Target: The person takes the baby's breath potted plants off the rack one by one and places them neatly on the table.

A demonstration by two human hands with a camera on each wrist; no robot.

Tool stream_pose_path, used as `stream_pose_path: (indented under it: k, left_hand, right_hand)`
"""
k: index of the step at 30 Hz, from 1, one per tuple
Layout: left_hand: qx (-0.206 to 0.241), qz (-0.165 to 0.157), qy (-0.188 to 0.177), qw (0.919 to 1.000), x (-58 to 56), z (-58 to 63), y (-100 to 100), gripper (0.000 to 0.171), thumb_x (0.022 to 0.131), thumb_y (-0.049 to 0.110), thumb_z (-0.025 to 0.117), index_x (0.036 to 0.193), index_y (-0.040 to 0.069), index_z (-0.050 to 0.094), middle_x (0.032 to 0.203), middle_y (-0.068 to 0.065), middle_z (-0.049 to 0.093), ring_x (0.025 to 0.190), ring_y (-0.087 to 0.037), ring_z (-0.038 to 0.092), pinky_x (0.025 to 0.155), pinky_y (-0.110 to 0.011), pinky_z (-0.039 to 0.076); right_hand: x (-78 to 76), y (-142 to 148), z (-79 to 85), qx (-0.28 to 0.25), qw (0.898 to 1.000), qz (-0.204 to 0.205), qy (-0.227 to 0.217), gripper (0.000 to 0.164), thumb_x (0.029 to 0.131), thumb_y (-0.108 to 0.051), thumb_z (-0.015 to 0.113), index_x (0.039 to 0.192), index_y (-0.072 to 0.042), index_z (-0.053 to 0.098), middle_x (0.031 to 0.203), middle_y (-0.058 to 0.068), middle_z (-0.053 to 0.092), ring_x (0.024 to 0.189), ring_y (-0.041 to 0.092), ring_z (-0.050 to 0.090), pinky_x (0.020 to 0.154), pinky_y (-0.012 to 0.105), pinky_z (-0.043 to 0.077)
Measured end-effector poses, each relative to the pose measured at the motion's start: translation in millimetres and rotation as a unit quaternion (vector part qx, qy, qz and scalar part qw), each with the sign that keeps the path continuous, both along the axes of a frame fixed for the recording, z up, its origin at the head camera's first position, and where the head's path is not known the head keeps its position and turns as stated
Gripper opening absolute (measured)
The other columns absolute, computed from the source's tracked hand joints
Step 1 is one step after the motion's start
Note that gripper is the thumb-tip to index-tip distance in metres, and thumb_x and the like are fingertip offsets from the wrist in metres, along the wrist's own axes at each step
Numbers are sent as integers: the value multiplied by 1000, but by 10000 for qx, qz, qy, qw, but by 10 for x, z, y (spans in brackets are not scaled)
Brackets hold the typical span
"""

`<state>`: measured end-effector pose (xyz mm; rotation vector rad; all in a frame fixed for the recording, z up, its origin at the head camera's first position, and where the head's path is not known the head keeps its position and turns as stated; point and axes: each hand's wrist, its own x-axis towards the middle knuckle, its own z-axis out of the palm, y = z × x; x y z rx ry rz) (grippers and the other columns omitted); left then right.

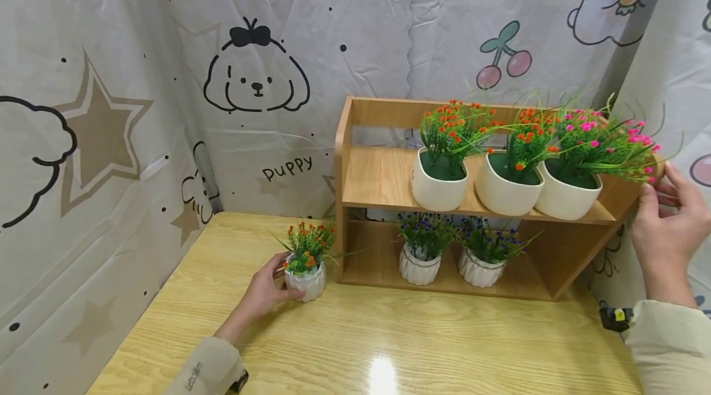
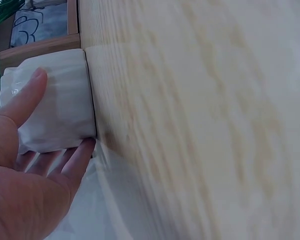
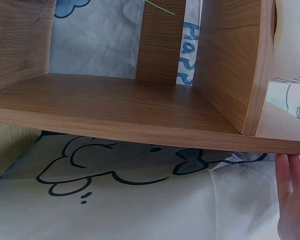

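My left hand (image 1: pixel 269 287) grips a small white ribbed pot (image 1: pixel 308 284) of orange flowers on the table, just left of the wooden shelf (image 1: pixel 347 191). In the left wrist view its thumb lies across the side of the pot (image 2: pixel 60 107), with the fingers curled beneath. At the shelf's far right, my right hand (image 1: pixel 669 222) holds the upper end of the side panel, close by the pink flowers (image 1: pixel 591 126). The right wrist view shows its fingers (image 3: pixel 285 175) along the panel's outer face; the thumb is out of that frame.
Three cream pots, one of them a left pot (image 1: pixel 441 188) with orange flowers, stand on the upper board. Below are two white pots with purple flowers, a left one (image 1: pixel 420 265) and a right one (image 1: pixel 482 268). Printed cloth (image 1: pixel 278 62) hangs behind the table (image 1: pixel 333 345).
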<state>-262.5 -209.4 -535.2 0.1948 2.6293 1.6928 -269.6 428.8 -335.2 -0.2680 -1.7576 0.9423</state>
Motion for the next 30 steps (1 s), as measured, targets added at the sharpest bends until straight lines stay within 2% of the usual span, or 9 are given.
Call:
stream_pose_path:
  k: [6,10,13,16,19,21,23,26,30]
  left_hand:
    - [206,-246,-79,9995,3,13,-32,107,76,3,91,161,4,26,162,-27,34,145,-51,40,117,-55,42]
    - [434,-272,117,9986,66,142,-112,120,77,7,91,165,7,10,170,-24,18,153,-50,25,122,-63,28]
    - [506,-201,562,9969,146,363,-157,127,78,8,92,167,16,2,173,-16,9,156,-47,16,124,-67,21]
    - [455,-40,1187,9919,219,670,-142,131,76,8,93,167,28,0,175,-7,7,159,-40,13,125,-66,20]
    - [353,215,1790,9830,279,986,-46,132,74,9,94,166,37,4,174,2,11,159,-31,16,127,-57,22]
    - [297,284,2174,9752,312,1170,68,129,74,8,94,166,38,9,172,6,16,158,-26,21,128,-49,26]
    - [298,198,2551,9662,332,1317,223,123,75,7,93,166,36,15,171,8,21,155,-23,26,126,-41,31]
    - [376,-180,2976,9538,350,1482,514,116,77,5,91,166,30,21,169,6,28,152,-24,33,123,-35,36]
    - [566,-797,3162,9437,309,1598,918,108,81,6,89,164,26,25,168,5,30,151,-23,37,122,-41,39]
  right_hand:
    - [-8,15,-6,17,10000,-43,-4,38,100,-13,64,135,-26,68,95,-38,54,81,-19,54,74,-1,43]
    - [-6,12,-8,60,10000,-22,31,38,99,-13,64,135,-26,68,96,-38,55,81,-20,54,73,-1,43]
    - [0,9,-8,105,9999,-22,42,38,100,-13,65,135,-26,68,98,-38,55,82,-21,54,74,-1,44]
    - [0,13,-4,136,9999,-35,54,37,100,-14,64,135,-27,68,98,-38,55,82,-21,54,74,-1,44]
    - [-6,17,6,119,9999,12,87,38,100,-14,64,135,-27,68,97,-37,55,81,-20,54,74,-1,44]
    - [-4,16,6,116,9999,0,49,38,100,-14,64,135,-26,68,96,-37,54,80,-20,54,73,-1,43]
    - [1,12,-2,91,10000,-30,2,38,100,-13,63,136,-26,67,96,-38,54,80,-20,53,73,-1,43]
    - [17,-9,-11,84,9999,-114,-74,38,101,-13,63,137,-26,67,96,-38,53,81,-20,52,74,-2,42]
    - [64,-103,35,183,9996,-182,-76,38,101,-12,61,137,-23,67,96,-39,50,82,-21,50,73,-2,41]
